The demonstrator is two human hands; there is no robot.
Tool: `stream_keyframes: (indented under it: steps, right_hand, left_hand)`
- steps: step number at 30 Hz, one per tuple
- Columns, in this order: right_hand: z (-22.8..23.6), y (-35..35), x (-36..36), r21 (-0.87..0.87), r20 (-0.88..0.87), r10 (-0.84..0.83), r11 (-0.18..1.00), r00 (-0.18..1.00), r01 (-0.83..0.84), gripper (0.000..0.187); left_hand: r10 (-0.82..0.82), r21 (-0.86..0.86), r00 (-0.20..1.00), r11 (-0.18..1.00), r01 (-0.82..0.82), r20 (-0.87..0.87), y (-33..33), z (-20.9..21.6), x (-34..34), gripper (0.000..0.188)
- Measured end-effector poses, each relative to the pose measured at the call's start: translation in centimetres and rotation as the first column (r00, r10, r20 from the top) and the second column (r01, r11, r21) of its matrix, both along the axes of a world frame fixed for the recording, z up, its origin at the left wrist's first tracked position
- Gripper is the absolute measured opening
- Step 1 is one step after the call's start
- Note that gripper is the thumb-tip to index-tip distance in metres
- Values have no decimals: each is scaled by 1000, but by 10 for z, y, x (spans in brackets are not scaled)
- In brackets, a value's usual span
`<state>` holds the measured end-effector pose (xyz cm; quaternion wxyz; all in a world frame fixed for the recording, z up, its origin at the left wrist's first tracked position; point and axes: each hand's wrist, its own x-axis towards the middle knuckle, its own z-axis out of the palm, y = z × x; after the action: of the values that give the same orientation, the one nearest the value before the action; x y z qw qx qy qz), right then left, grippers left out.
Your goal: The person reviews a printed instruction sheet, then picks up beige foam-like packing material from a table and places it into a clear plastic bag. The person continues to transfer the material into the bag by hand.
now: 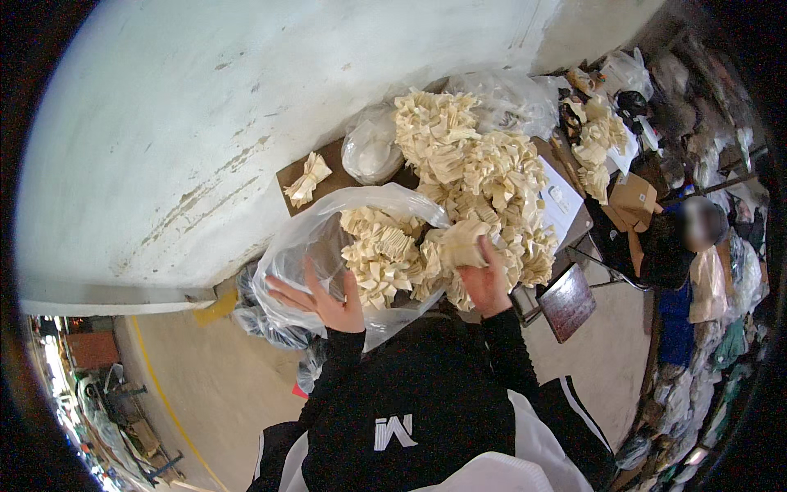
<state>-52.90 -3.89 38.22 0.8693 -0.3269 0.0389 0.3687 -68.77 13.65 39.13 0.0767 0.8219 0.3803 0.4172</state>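
A large clear plastic bag [283, 238] lies with its mouth wide, holding several bundles of thin cream-coloured pieces [381, 266]. My left hand [324, 303] is at the bag's near left side, fingers spread and nothing gripped in them. At the bag's right edge, my right hand [489, 285] grips a bundle of cream-coloured pieces [461, 244], its fingertips partly hidden by it. Just beyond this hand rises a big heap of similar cream bundles [484, 168]. Whether the pieces are cloth or paper I cannot tell.
One loose cream bundle [307, 179] lies at the table's far left corner, beside a filled clear bag [370, 146]. A white sheet [560, 201] borders the heap. Right of me stands a dark stool [567, 302]; farther right, another person [676, 246] is among piled bags.
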Motion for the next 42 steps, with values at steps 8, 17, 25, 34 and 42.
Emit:
stream_keyframes:
  steps: [8,17,25,34,42]
  right_hand:
    - [39,-32,18,-201,828,-331,577,452,791,57]
    - [-86,-31,40,-794,147,659,-366,738,486,78]
    - [-86,21,-4,-684,727,601,598,331,417,57]
    - [-173,150,11,-969,246,822,197,514,149,104]
    - [-145,86,-36,-909,415,901,405,129,94,61]
  left_hand:
    - [-245,-442,964,858,263,99,4,-13,-10,58]
    - [-136,-641,989,764,74,-49,6,-59,-54,57]
    - [-73,-726,996,682,86,49,19,-79,-55,58]
    - [-95,-743,947,598,301,307,7,-66,-44,51]
    - [229,-904,907,333,268,353,4,-118,-84,50]
